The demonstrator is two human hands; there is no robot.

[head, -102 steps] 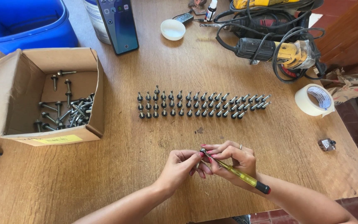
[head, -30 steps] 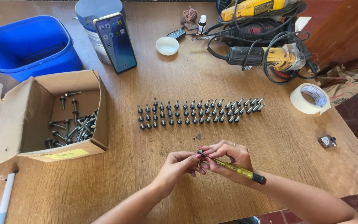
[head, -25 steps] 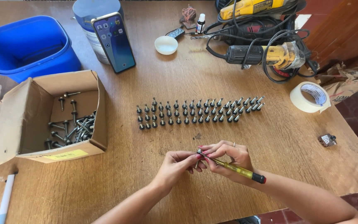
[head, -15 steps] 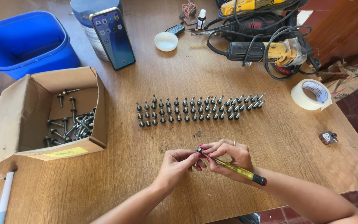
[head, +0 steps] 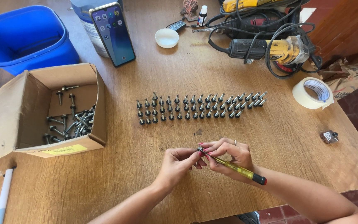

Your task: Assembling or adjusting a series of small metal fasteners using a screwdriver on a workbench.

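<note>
Low in the centre of the frame, my left hand [head: 178, 162] pinches a small dark metal screw [head: 200, 149], hard, light and likely slippery, best held by its head, while my right hand [head: 228, 155] grips the slim yellow-handled screwdriver [head: 236, 169].

Two hands [head: 178, 164], one yellow screwdriver [head: 233, 168], one cardboard box [head: 48, 108], one blue bin [head: 25, 37], one phone [head: 112, 33], one tape roll [head: 313, 93], three rows of standing screws [head: 199, 105], too many to count surely.
</note>
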